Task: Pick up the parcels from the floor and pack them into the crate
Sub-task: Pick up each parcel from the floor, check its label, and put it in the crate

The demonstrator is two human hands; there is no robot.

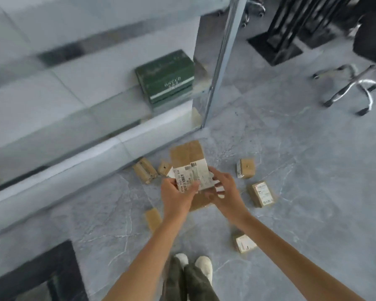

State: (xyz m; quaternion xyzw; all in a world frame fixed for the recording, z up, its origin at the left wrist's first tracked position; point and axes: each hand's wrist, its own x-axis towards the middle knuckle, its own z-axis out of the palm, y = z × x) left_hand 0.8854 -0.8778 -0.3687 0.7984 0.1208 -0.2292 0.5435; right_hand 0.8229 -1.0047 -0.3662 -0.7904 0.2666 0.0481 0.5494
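Flat parcel [188, 158] held up in both hands, above the small parcels [261, 194] on the floor [302, 192].

Its long side runs from near to far. The left hand [178, 193] grips the near left corner, thumb on the label. The right hand [224, 187] pinches the right edge, fingers underneath, though blurred. Six small parcels lie scattered on grey marble tile, on both sides. No crate shows; a glass cabinet [217, 88] stands far left.
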